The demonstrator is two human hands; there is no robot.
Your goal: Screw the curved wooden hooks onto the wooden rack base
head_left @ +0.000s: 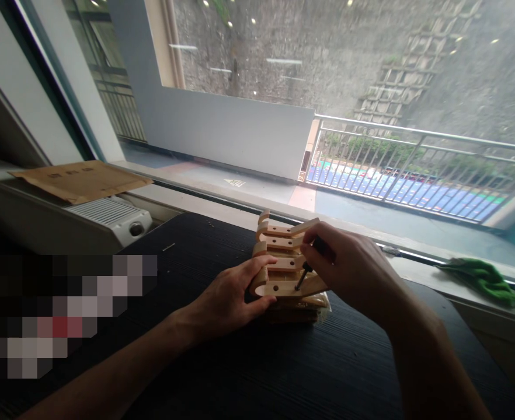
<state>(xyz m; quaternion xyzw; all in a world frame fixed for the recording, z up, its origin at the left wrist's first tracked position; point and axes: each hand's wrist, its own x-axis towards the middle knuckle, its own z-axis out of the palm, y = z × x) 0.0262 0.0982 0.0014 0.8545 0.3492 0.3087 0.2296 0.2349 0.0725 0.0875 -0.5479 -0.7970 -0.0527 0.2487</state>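
Several pale curved wooden hooks (286,289), each with drilled holes, stand in a row on the table. My left hand (228,294) grips the nearest hook from its left side, thumb low and fingers over the top. A black-handled screwdriver (303,275) is in my closed right hand (356,265). Its shaft slants down, with the tip at the right hole of the nearest hook; any screw there is too small to see. Beneath the hooks lies a stack wrapped in clear plastic (321,304), its contents partly hidden.
The hooks stand on a dark wood-grain table (191,373) beside a window. A brown envelope (82,178) lies on a white radiator (108,217) at the left. On the sill at right is a green cloth (485,280). Outside runs a metal railing (419,166).
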